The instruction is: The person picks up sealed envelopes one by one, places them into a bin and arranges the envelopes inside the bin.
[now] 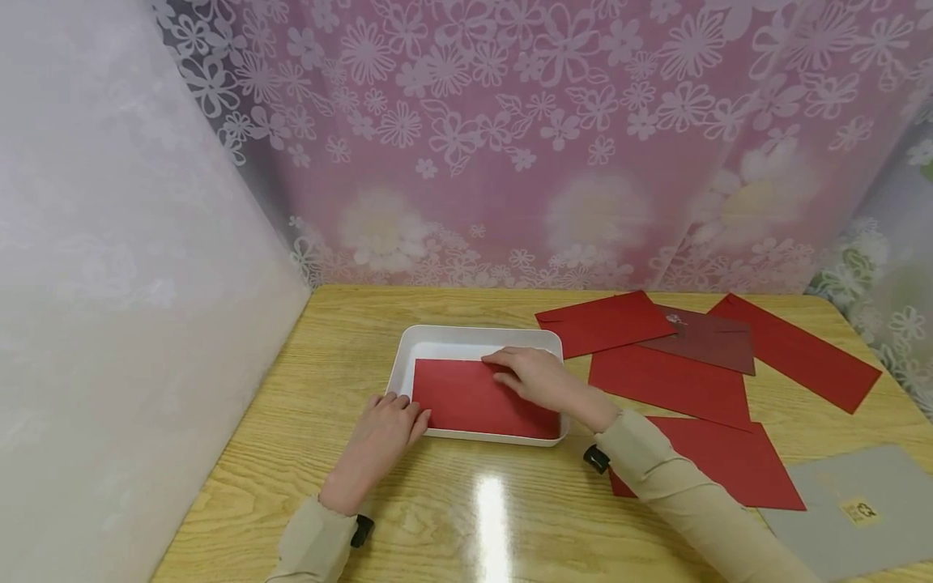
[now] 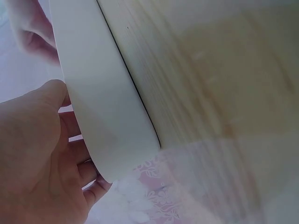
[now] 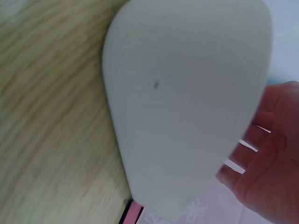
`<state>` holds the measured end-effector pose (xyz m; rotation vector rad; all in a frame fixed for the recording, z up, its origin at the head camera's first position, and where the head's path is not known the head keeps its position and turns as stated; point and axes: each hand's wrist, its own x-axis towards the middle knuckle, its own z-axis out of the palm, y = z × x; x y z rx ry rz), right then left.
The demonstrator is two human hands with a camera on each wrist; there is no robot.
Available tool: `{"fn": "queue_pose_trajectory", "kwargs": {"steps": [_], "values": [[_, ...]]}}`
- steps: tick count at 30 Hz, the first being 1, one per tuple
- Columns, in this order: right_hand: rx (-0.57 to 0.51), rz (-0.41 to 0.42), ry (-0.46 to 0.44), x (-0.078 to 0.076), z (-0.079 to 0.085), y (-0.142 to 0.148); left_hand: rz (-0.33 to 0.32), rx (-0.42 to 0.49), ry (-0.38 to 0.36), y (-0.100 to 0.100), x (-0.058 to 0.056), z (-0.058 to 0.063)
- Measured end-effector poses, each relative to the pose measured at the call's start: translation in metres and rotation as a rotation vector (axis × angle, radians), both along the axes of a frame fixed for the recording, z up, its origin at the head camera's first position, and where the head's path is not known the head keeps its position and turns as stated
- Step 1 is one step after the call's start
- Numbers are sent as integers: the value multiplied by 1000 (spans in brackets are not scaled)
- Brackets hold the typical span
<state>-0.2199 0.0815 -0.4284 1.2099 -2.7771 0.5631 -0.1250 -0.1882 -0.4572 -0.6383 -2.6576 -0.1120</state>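
A red envelope [image 1: 474,397] lies flat inside a white tray [image 1: 474,334] on the wooden table. My left hand [image 1: 386,429] rests over the tray's front left corner, its fingertips beside the envelope's left edge. In the left wrist view, the fingers of the left hand [image 2: 51,154] pass behind the tray's wall [image 2: 100,102], their tips partly hidden. My right hand [image 1: 543,379] reaches over the tray's right side and touches the envelope near its far edge. The right wrist view shows the right hand [image 3: 271,149] with loosely bent fingers beyond the tray's wall [image 3: 187,93].
Several red envelopes [image 1: 670,385] overlap on the right half of the table, with a dark maroon one [image 1: 707,336] among them. A grey envelope [image 1: 860,506] with a gold mark lies at the right front. Flowered curtains [image 1: 474,146] hang behind the table [image 1: 291,470].
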Motion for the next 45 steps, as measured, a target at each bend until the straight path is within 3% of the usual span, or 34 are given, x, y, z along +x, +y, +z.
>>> {"fn": "queue_pose_trajectory", "kwargs": {"steps": [7,18,29,41,45], "values": [[-115,-13,-3,-2,6,17,-24,-3,29,0,0,1],[-201,-190,54,-18,15,65,-23,-15,19,-1,1,1],[-6,-357,-35,-40,1,125,-19,-30,8,0,2,3],[179,-334,-190,-37,-17,159,-10,-11,17,0,2,2],[229,-326,-204,-35,-20,164,-13,-13,17,0,1,1]]}}
